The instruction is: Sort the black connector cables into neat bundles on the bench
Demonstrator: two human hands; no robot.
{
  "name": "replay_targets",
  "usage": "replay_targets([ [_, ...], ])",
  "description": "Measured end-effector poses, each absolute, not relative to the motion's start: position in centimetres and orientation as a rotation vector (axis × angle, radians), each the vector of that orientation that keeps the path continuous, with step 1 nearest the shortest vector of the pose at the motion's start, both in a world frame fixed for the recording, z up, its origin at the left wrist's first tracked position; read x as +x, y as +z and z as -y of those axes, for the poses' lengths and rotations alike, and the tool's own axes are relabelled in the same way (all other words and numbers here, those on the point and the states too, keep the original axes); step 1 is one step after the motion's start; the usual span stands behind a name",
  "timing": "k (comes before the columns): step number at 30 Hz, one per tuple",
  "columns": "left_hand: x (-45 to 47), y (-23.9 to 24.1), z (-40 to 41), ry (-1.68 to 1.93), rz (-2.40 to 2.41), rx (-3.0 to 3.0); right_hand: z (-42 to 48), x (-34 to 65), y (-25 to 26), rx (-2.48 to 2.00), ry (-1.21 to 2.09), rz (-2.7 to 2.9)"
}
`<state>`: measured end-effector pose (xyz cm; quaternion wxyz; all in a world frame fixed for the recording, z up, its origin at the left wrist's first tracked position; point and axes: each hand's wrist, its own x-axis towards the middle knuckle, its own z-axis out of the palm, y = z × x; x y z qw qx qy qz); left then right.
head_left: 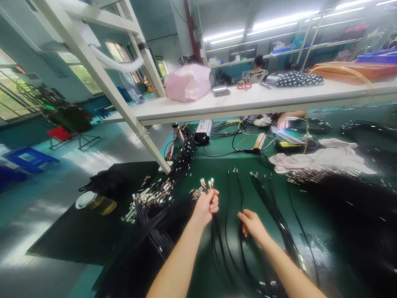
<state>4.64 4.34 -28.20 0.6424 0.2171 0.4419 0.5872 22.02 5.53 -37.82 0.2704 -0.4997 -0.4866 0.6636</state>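
In my left hand, closed in a fist, are several black cables whose silvery connector ends stick up above the fingers. My right hand pinches another black cable lying on the green work surface. A thin cable runs between the two hands. To the right of my right hand lies a bundle of black cables with metal tips at its far end. Left of my left hand, more cables are heaped with their connectors showing.
A dark cable pile covers the right side, below a whitish cloth. Across the table, another person's hand works near a lit spot. A shelf on a slanted post spans above, carrying a pink bag. A jar lies left.
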Motion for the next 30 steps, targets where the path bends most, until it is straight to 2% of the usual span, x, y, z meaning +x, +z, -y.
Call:
replay_targets([
  [10,8.0,-27.5,-7.8,1.438,-1.12,0.527,-0.8,24.3,-33.3,-0.964,1.739,1.541],
  [15,9.3,-26.1,-8.4,1.48,-1.11,0.578,-0.2,24.6,-33.1,-0.948,1.698,1.583],
  [30,9.0,-21.8,-7.9,1.637,-0.964,0.626,0.2,24.7,-34.8,-0.75,1.863,1.546],
])
